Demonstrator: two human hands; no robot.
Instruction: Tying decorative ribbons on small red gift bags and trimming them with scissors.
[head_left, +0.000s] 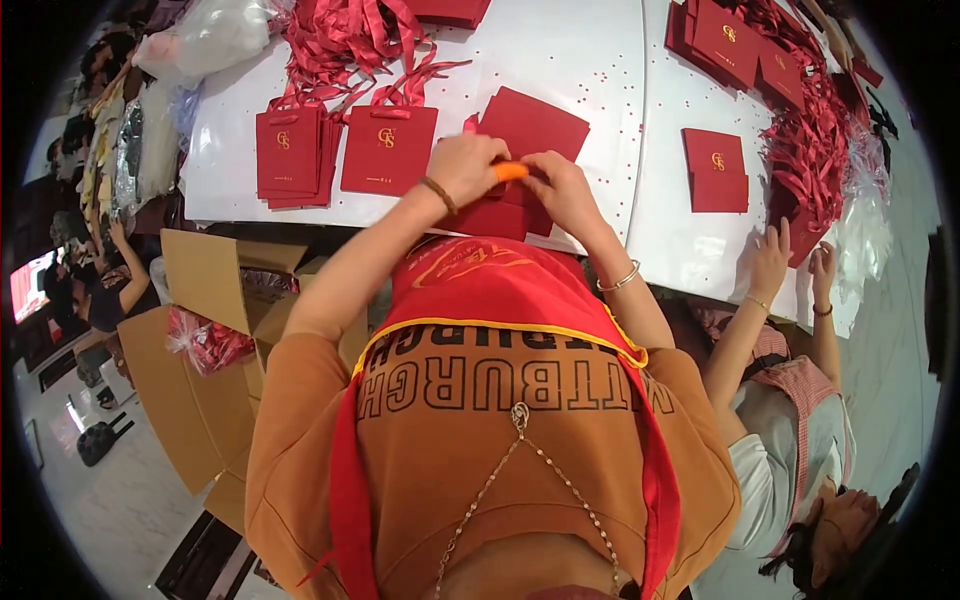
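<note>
At left hand (465, 168): has fingers curled in beside small orange piece (509, 172); cannot tell whether pinched or worn on thumb. At right hand (565, 190): has thumb and fingertips bent close to right end of orange piece; cannot tell whether pinching anything. Directly below both: red folded pieces (500, 222), partly hidden, along near edge of white table (230, 110).

Possible faults, by judgement:
- Could slip off near edge if dragged toward red apron (480, 278).
- Could crease or tear if pressed unevenly between fingertips.
- Could snag ribbon tip (471, 123), poking up just beyond left hand.
- Could skew red stack (545, 125), lying just to far side and fanned out of square, if nudged.
- Could trap red specks (603, 95), scattered over table at right, in folds.

Containers, going left: red bag (390, 150), flat, with ribbon handle at far edge; next, bag stack (290, 160), uneven, reaching toward ribbon heap (345, 45). Cannot see inside; judge unfilled from flatness. Near left, below tabletop: open cardboard box (205, 400), flaps spread, with red goods in clear plastic (205, 342). Far left: pale plastic bag (205, 40), crumpled, contents unclear.
</note>
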